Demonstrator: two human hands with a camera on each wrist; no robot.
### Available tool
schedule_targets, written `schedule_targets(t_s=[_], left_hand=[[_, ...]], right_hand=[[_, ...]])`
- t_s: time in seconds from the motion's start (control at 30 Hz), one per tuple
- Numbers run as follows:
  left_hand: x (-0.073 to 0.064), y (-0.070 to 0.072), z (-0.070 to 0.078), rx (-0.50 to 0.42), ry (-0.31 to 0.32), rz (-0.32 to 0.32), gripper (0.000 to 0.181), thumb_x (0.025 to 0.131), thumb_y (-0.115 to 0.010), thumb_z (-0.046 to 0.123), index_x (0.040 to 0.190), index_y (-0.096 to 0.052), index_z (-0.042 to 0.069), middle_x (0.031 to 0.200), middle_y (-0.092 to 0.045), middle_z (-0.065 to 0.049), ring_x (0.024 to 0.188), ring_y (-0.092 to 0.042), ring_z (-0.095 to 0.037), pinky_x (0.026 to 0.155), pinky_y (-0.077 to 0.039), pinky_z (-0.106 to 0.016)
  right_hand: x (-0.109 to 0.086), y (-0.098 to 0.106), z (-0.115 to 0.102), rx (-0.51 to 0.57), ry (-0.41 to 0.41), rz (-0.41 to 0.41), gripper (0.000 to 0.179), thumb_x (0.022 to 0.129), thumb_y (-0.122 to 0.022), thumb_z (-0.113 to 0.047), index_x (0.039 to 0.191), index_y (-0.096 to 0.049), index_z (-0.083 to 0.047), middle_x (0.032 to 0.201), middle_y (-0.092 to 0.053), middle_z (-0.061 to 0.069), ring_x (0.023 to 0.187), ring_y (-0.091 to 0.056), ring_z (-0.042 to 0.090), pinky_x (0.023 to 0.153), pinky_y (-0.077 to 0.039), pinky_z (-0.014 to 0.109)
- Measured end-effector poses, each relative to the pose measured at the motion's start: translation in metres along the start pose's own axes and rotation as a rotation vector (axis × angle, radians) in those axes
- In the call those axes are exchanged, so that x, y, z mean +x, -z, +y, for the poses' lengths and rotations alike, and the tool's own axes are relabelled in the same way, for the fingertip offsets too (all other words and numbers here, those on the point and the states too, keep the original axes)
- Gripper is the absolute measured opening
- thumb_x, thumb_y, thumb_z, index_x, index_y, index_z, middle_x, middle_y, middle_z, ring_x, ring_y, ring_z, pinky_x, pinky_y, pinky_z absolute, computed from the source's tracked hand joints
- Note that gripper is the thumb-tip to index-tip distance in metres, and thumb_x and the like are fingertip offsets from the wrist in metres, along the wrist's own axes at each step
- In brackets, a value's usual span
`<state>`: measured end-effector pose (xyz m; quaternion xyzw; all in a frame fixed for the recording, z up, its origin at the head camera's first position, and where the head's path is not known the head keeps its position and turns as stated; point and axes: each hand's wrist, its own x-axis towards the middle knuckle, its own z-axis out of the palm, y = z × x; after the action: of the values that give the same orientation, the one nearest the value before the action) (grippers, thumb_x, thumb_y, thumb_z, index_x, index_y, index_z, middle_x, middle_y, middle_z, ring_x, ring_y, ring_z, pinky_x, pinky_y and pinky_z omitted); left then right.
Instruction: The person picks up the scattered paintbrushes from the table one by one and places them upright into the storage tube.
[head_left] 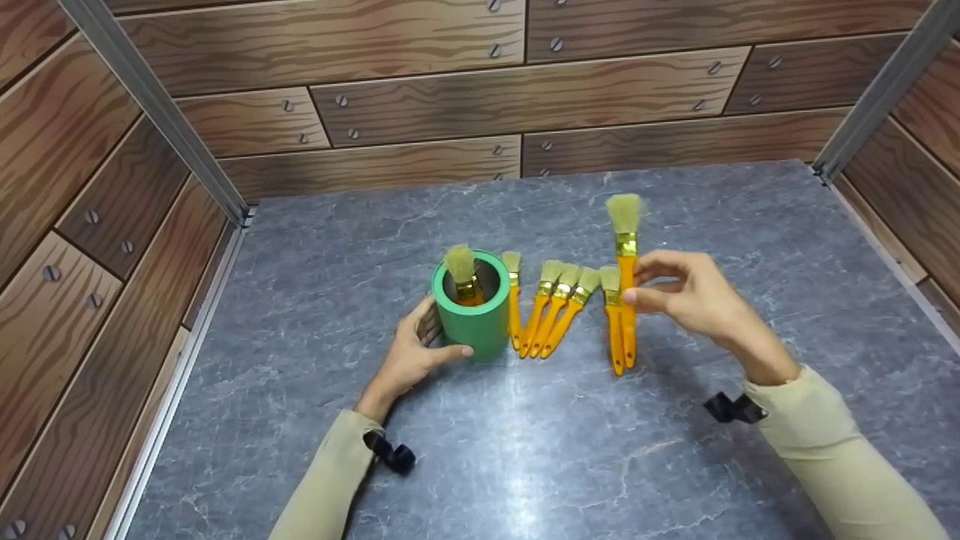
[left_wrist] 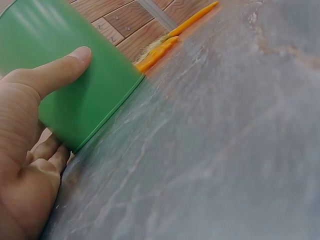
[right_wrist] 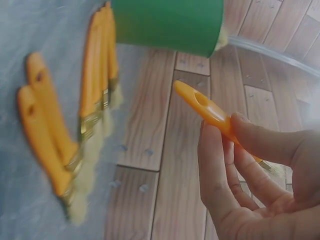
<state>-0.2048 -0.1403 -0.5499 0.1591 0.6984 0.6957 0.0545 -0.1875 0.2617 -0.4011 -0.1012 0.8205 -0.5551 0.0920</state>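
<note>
A green cylindrical holder (head_left: 476, 334) stands upright on the table, with a paintbrush (head_left: 460, 264) inside, bristles up. My left hand (head_left: 409, 356) grips the holder's near left side, its thumb (left_wrist: 65, 70) along the wall and the other fingers partly hidden. To the right, my right hand (head_left: 694, 296) pinches another paintbrush (head_left: 627, 274) by its orange handle (right_wrist: 207, 112), bristles upward. In the right wrist view it is held above the table, apart from two lying paintbrushes (right_wrist: 42, 140).
Several more paintbrushes (head_left: 555, 311) lie between the holder and my right hand, bristles pointing away from me. One (head_left: 513, 304) lies close beside the holder. Wood-patterned walls (head_left: 420, 97) enclose the grey marbled table (head_left: 465, 480) at the back and sides.
</note>
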Motion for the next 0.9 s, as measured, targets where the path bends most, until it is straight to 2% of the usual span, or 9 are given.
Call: schedule_targets(t_s=[0.3, 0.5, 0.63, 0.9], left_hand=[[0.000, 0.000, -0.001, 0.004, 0.007, 0.004, 0.105, 0.079, -0.096, 0.007, 0.166, -0.038, 0.013, 0.164, -0.051, -0.009, 0.155, -0.043, -0.028, 0.131, -0.035, -0.042], [0.000, 0.000, 0.000, -0.001, 0.002, 0.002, 0.103, 0.079, -0.096, 0.005, 0.165, -0.040, 0.015, 0.162, -0.053, -0.006, 0.154, -0.046, -0.025, 0.130, -0.037, -0.040], [0.000, 0.000, -0.001, 0.008, 0.005, 0.003, 0.102, 0.079, -0.096, 0.007, 0.165, -0.041, 0.017, 0.161, -0.054, -0.004, 0.153, -0.047, -0.023, 0.129, -0.038, -0.038], [0.001, 0.000, -0.001, -0.014, -0.001, 0.008, 0.104, 0.078, -0.096, 0.003, 0.165, -0.041, 0.016, 0.161, -0.054, -0.005, 0.153, -0.047, -0.024, 0.129, -0.038, -0.039]], right_hand=[[0.014, -0.018, -0.027, 0.003, 0.064, -0.012, 0.025, 0.099, -0.073, 0.001, 0.122, -0.069, 0.008, 0.112, -0.074, 0.022, 0.093, -0.078, 0.016, 0.090, -0.067, 0.033], [0.021, -0.032, -0.043, 0.069, 0.094, -0.020, 0.022, 0.100, -0.069, 0.004, 0.121, -0.068, 0.012, 0.107, -0.075, 0.019, 0.090, -0.078, 0.017, 0.089, -0.068, 0.038], [0.026, -0.040, -0.050, 0.098, 0.117, -0.020, 0.021, 0.101, -0.069, 0.005, 0.120, -0.068, 0.011, 0.106, -0.076, 0.019, 0.089, -0.078, 0.018, 0.087, -0.068, 0.036], [0.037, -0.056, -0.061, 0.142, 0.163, -0.019, 0.019, 0.099, -0.071, 0.004, 0.117, -0.070, 0.011, 0.105, -0.077, 0.019, 0.088, -0.079, 0.021, 0.086, -0.068, 0.042]])
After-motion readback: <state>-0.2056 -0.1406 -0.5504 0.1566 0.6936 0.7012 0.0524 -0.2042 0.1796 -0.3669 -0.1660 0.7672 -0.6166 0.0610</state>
